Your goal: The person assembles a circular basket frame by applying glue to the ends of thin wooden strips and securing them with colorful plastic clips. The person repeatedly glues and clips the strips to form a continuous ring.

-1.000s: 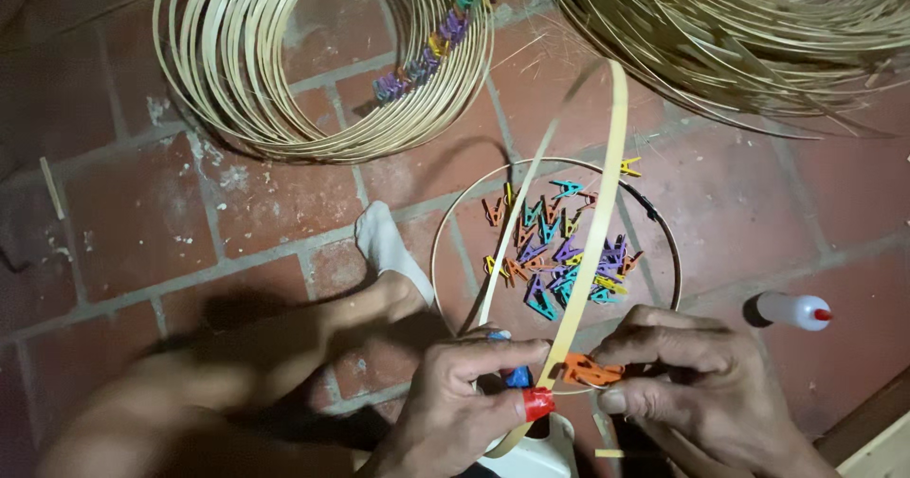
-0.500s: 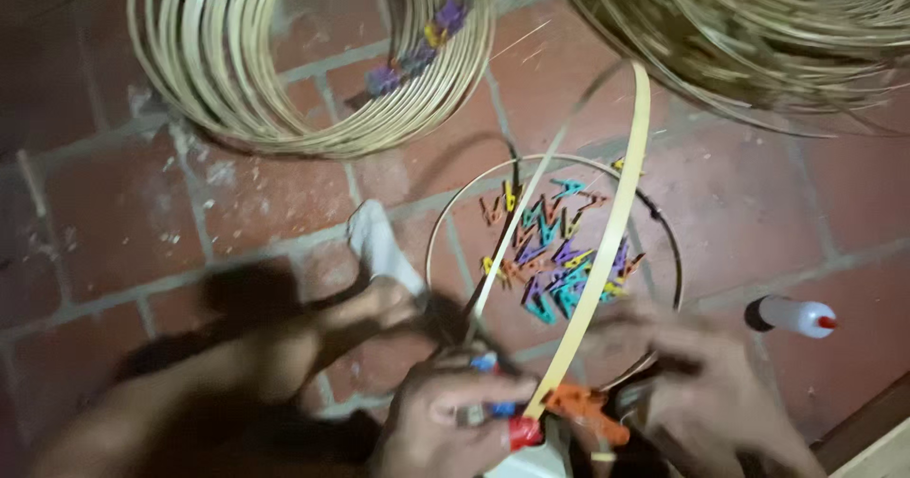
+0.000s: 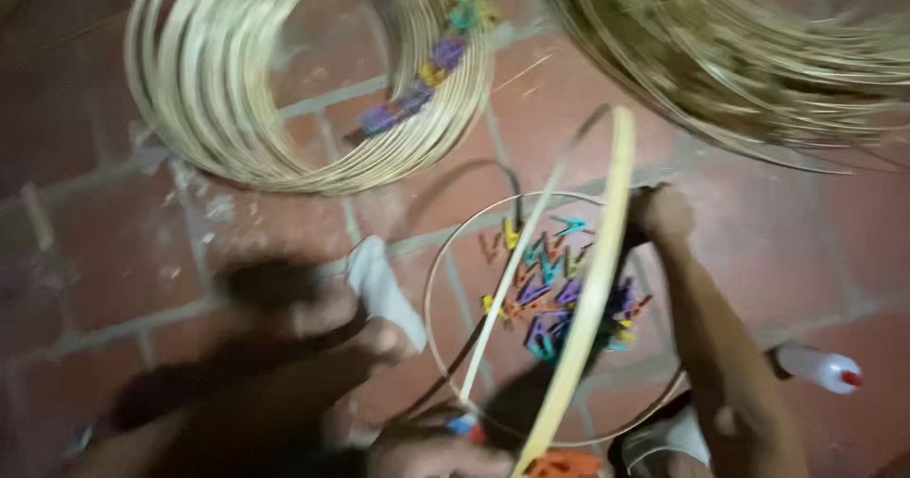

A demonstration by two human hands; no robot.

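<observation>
A wide flat bamboo strip [image 3: 592, 288] rises from the bottom centre to the upper middle, with a thinner strip [image 3: 512, 284] beside it. My left hand [image 3: 427, 457] grips the lower end of the strip at the bottom edge, beside a blue and red clip [image 3: 464, 428] and some orange clips [image 3: 564, 464]. My right hand [image 3: 662, 215] is stretched forward with its fingers curled against the strip's upper part. Beneath lies a thin ring [image 3: 431, 293] on the floor with several colourful clips [image 3: 550, 288] inside it. The picture is blurred.
Two big coils of pale cane lie on the red brick floor, one at the top left [image 3: 237, 146] carrying several coloured clips, one at the top right [image 3: 758, 71]. A white bottle with a red cap [image 3: 820, 369] is on the right. White cloth [image 3: 384, 288] lies by my blurred leg [image 3: 284, 355].
My right hand has left the clips near my left hand and reached forward up along the strip. The view has shifted and blurred.
</observation>
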